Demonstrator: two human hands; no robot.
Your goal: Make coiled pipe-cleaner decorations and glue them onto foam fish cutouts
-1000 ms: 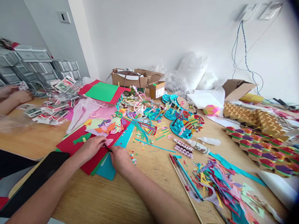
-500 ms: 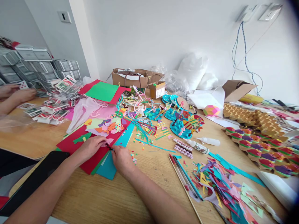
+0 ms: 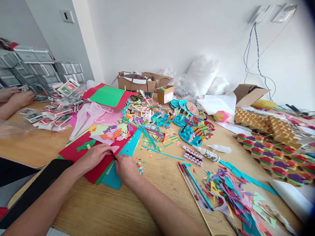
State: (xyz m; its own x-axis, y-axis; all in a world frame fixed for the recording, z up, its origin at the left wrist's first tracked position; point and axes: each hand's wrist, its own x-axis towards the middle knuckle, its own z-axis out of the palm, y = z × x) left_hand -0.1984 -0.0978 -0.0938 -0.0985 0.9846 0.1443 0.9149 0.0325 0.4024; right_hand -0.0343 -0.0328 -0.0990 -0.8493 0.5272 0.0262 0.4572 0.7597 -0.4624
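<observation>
Over red paper (image 3: 73, 154), pinches dark strand (image 3: 113, 155) in left hand (image 3: 95, 157) and right hand (image 3: 127, 168), likely light, pliable, best held near ends.

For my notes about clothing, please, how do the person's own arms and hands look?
The left hand and right hand wear no gloves. No sleeve, watch or bracelet shows on the left arm or right arm; rings cannot be judged.

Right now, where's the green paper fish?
In the head view, the green fish lies left of centre on the dark red paper, just beyond the left hand and its forearm.
</observation>
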